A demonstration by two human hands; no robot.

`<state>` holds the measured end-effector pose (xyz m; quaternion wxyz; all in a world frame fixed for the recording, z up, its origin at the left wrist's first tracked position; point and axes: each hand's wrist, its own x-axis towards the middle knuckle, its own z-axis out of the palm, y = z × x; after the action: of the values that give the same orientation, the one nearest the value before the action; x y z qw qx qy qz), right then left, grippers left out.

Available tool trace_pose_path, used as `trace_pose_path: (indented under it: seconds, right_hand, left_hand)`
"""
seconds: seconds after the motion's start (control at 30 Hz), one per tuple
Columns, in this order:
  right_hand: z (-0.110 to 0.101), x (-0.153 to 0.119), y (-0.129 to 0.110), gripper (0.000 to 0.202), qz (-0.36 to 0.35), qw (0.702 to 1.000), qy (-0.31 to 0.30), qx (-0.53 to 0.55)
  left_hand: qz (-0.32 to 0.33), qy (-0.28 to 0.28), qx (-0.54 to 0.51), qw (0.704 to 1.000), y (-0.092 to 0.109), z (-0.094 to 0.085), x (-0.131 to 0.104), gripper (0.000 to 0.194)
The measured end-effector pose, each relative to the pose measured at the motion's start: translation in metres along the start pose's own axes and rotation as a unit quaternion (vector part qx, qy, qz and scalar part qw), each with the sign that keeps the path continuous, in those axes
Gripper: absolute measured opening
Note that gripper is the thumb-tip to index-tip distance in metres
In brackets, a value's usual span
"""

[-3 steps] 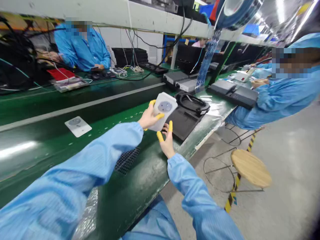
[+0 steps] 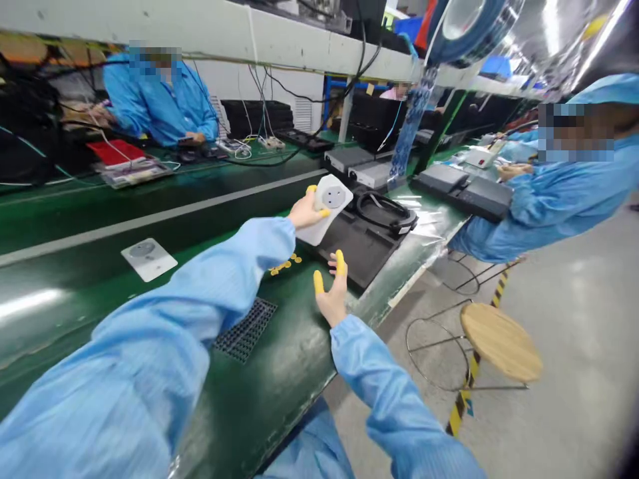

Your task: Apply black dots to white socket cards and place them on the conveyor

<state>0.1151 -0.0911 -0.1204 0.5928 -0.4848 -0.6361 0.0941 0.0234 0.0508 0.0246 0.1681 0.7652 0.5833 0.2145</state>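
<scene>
A white flat plate (image 2: 327,207) with a round grey patch and small dark holes is tilted up above the bench. My left hand (image 2: 303,211), yellow covers on its fingertips, is closed on the plate's left edge. Lower and nearer me, my right hand (image 2: 333,294) holds nothing, with its yellow-tipped thumb and fingers apart. A similar white plate (image 2: 158,264) lies flat on the green bench to the left. Below my left forearm is a black grid sheet (image 2: 247,330), partly hidden by the sleeve. Several small yellow pieces (image 2: 287,264) lie past that forearm.
A black tray (image 2: 357,246) bears a coiled black cable (image 2: 384,211). Grey boxes (image 2: 369,169) stand behind it. A roll of clear blue film (image 2: 462,30) hangs overhead. Co-workers in blue sit across the bench and at right. A wooden stool (image 2: 500,340) stands beyond the bench edge.
My left hand has raised the plate slightly, away from my right hand. The gap between my right hand and the plate is wider. More of the grid sheet and the yellow pieces shows.
</scene>
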Motion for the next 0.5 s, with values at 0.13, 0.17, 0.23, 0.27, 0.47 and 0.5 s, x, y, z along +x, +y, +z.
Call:
trace_pose_path:
  seconds: [0.13, 0.17, 0.23, 0.27, 0.47, 0.5]
  right_hand:
    - [-0.003, -0.003, -0.003, 0.056, -0.057, 0.998, -0.010, -0.029]
    - [-0.003, -0.003, -0.004, 0.054, -0.073, 0.997, -0.017, -0.037]
    - [-0.003, -0.002, -0.005, 0.053, -0.097, 0.994, -0.030, -0.050]
    - [-0.004, -0.002, -0.005, 0.052, -0.103, 0.993, -0.037, -0.052]
    - [-0.013, -0.002, 0.002, 0.044, -0.107, 0.989, -0.066, -0.074]
    - [-0.013, -0.001, 0.005, 0.044, -0.107, 0.989, -0.068, -0.080]
  left_hand:
    - [-0.037, -0.038, 0.035, 0.998, 0.013, 0.018, 0.051, 0.037]
    - [-0.046, -0.048, 0.042, 0.997, 0.014, 0.026, 0.057, 0.035]
    - [-0.068, -0.055, 0.055, 0.995, 0.014, 0.044, 0.060, 0.035]
    - [-0.081, -0.052, 0.060, 0.994, 0.013, 0.051, 0.058, 0.035]
    - [-0.156, -0.002, 0.071, 0.985, -0.002, 0.048, 0.037, 0.036]
    - [-0.164, 0.007, 0.069, 0.984, -0.014, 0.038, 0.034, 0.037]
